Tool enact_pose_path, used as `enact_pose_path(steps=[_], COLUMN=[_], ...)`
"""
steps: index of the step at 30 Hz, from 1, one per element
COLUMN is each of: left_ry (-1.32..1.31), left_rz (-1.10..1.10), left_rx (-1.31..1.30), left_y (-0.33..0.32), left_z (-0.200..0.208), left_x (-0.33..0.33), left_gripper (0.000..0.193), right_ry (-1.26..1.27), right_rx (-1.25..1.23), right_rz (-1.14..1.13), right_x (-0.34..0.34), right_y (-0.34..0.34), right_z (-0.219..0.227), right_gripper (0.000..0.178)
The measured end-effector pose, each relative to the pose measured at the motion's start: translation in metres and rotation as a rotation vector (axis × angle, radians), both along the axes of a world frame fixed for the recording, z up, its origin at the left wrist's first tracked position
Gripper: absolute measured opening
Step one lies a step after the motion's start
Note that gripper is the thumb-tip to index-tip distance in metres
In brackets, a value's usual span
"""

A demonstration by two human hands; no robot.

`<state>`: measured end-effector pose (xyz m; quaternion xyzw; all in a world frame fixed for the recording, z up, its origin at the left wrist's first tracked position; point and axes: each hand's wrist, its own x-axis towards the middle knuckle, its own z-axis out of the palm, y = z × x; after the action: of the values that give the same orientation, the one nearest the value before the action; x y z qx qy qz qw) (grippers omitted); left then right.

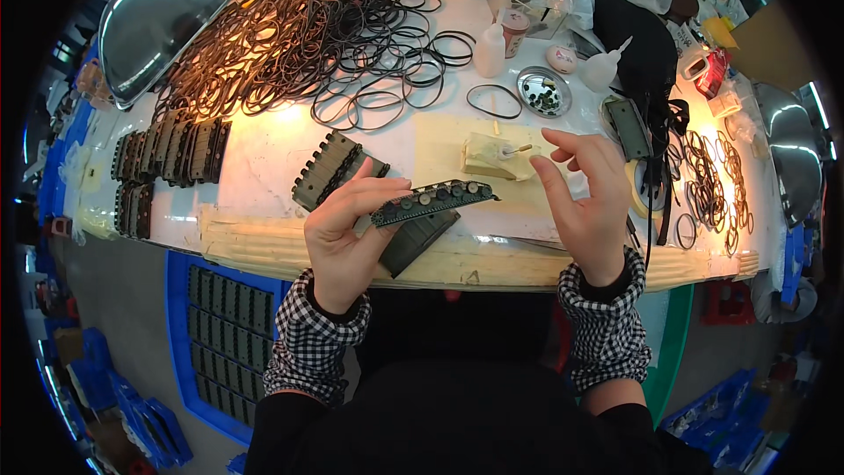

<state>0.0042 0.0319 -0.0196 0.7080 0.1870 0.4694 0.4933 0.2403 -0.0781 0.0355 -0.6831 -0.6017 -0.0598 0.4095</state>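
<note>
My left hand [345, 233] grips a dark green toy tank chassis [435, 200], tilted so that its row of small wheels shows. More chassis lie on the table by that hand: one wheeled piece [327, 171] just beyond it and a smooth-faced one [418, 242] below. My right hand [591, 198] is raised, thumb and index finger apart, with nothing visible between them. Just left of its fingertips sits a block wrapped in pale yellow tape [494, 157], a small white-tipped stick lying on top. A dark rubber band [494, 101] and a round dish of small dark parts [542, 92] are farther back.
A big heap of black rubber bands [299, 44] covers the back left, under a metal lamp shade [167, 18]. Chassis stand in rows [171, 154] at left. Squeeze bottles [489, 53] stand behind; more bands [703, 185] lie right. A blue crate [178, 325] of chassis is below.
</note>
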Motion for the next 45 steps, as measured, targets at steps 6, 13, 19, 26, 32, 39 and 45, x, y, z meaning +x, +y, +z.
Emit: enact_pose_path(steps=[6, 13, 19, 26, 32, 39, 45], left_ry=[0.011, 0.027, 0.005, 0.032, 0.014, 0.013, 0.012], left_rz=[-0.017, -0.026, -0.059, -0.087, -0.067, -0.034, 0.003], left_rx=[-0.038, -0.018, -0.004, 0.011, 0.002, 0.004, -0.034], left_y=[-0.006, -0.007, -0.010, -0.011, -0.012, -0.010, -0.008], left_z=[0.001, 0.001, 0.001, 0.001, 0.001, -0.002, 0.001], left_x=[0.008, 0.009, 0.015, 0.015, 0.017, 0.015, 0.012], left_gripper=[0.022, 0.024, 0.022, 0.018, 0.019, 0.021, 0.020], right_ry=[0.020, 0.044, 0.442, 0.529, 0.493, 0.519, -0.104], right_rx=[-0.014, 0.215, 0.236, 0.200, 0.203, 0.291, 0.176], right_rz=[0.002, 0.011, 0.267, 0.253, 0.252, 0.172, -0.073], right_x=[0.002, -0.017, -0.043, -0.049, -0.048, -0.041, -0.006], right_y=[0.017, 0.004, 0.000, 0.001, 0.002, 0.005, 0.017], right_z=[-0.011, 0.016, 0.010, 0.004, 0.005, 0.000, -0.006], right_gripper=[0.013, 0.007, 0.007, 0.007, 0.007, 0.006, 0.007])
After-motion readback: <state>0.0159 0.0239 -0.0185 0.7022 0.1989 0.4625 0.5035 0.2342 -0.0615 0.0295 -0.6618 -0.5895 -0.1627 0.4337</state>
